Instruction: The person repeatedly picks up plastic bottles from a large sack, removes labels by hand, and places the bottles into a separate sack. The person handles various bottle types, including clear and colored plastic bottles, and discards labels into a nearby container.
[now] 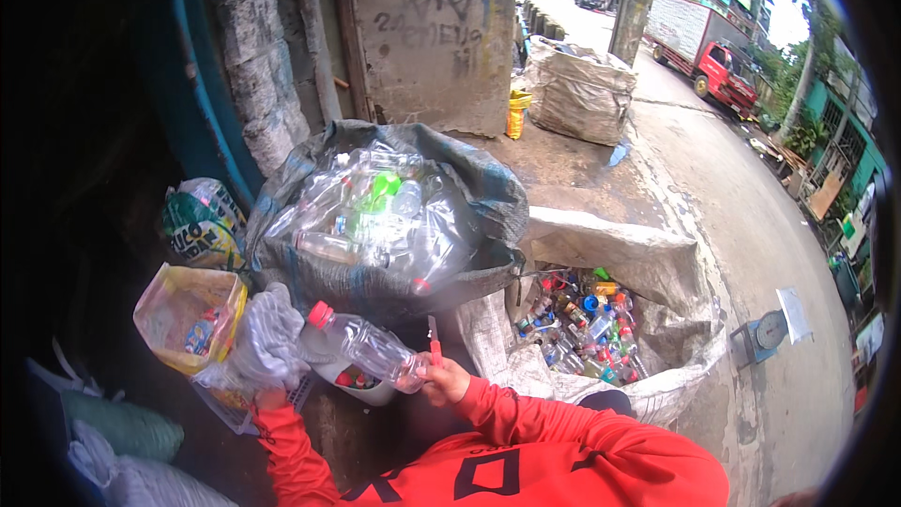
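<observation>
My right hand [445,383] grips a clear plastic bottle [366,345] near its base, its red cap pointing up and left. A small red-handled blade [435,347] stands up from the same hand. My left hand [272,400] is low at the left, beside a white cloth or crumpled bag [269,338] and the rim of a light purple basket [235,413]; its fingers are hidden. Below the bottle, a white tub [371,396] holds several red caps. A yellow-edged bag [155,338] with scraps inside stands left of the cloth.
A large grey sack [502,192] full of clear bottles stands ahead. To the right, a white sack [657,263] holds mixed bottles. Farther off are another full sack [582,94], a yellow container [517,117], a weighing scale [770,330] and a red truck [727,75] on the street.
</observation>
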The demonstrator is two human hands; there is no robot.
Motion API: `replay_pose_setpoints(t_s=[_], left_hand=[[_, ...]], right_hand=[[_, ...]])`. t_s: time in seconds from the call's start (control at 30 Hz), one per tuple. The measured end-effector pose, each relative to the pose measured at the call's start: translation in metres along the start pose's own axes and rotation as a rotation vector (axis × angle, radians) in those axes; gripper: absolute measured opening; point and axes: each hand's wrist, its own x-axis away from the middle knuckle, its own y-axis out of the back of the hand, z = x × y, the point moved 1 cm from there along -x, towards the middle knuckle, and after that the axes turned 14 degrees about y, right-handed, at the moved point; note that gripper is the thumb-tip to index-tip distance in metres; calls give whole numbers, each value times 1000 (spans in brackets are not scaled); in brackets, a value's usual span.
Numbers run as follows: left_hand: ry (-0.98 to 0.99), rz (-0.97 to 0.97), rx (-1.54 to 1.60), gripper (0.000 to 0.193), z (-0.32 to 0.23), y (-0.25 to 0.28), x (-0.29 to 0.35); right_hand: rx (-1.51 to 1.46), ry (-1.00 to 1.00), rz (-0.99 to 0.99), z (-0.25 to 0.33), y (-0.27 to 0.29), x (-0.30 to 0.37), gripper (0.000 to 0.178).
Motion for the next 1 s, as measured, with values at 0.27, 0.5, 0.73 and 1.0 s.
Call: replay_pose_setpoints(t_s=[0.27, 0.5, 0.73, 1.0], left_hand=[[136, 25, -601, 38, 23, -5, 31], [128, 63, -756, 35, 19, 0, 48], [112, 76, -851, 32, 19, 12, 62], [99, 73, -903, 30, 19, 20, 68]], right_hand=[[-68, -341, 86, -8, 7, -3, 52], [82, -308, -21, -26, -8, -7, 56], [217, 246, -7, -30, -16, -13, 35], [220, 87, 14, -34, 15, -24, 36]])
